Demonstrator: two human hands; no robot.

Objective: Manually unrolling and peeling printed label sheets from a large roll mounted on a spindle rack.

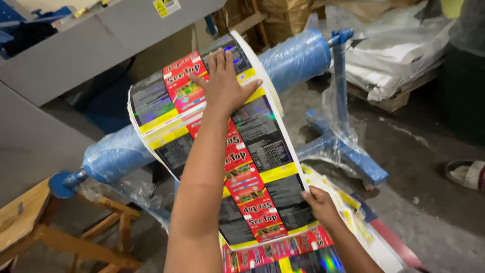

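Observation:
A roll of glossy printed film [156,108] in red, yellow and black sits on a blue plastic-wrapped shaft [295,55]. A long strip of the film [262,167] hangs down from the roll toward me. My left hand [222,83] lies flat with fingers spread on top of the roll. My right hand [319,202] pinches the right edge of the hanging strip lower down. More printed film [283,253] lies piled on the floor below.
The shaft rests on a blue metal stand [341,126] at the right. A grey machine [76,55] is at the upper left, a wooden stool [60,227] at lower left. White bagged bundles [394,55] sit on a pallet; another person's sandalled foot [467,174] shows at far right.

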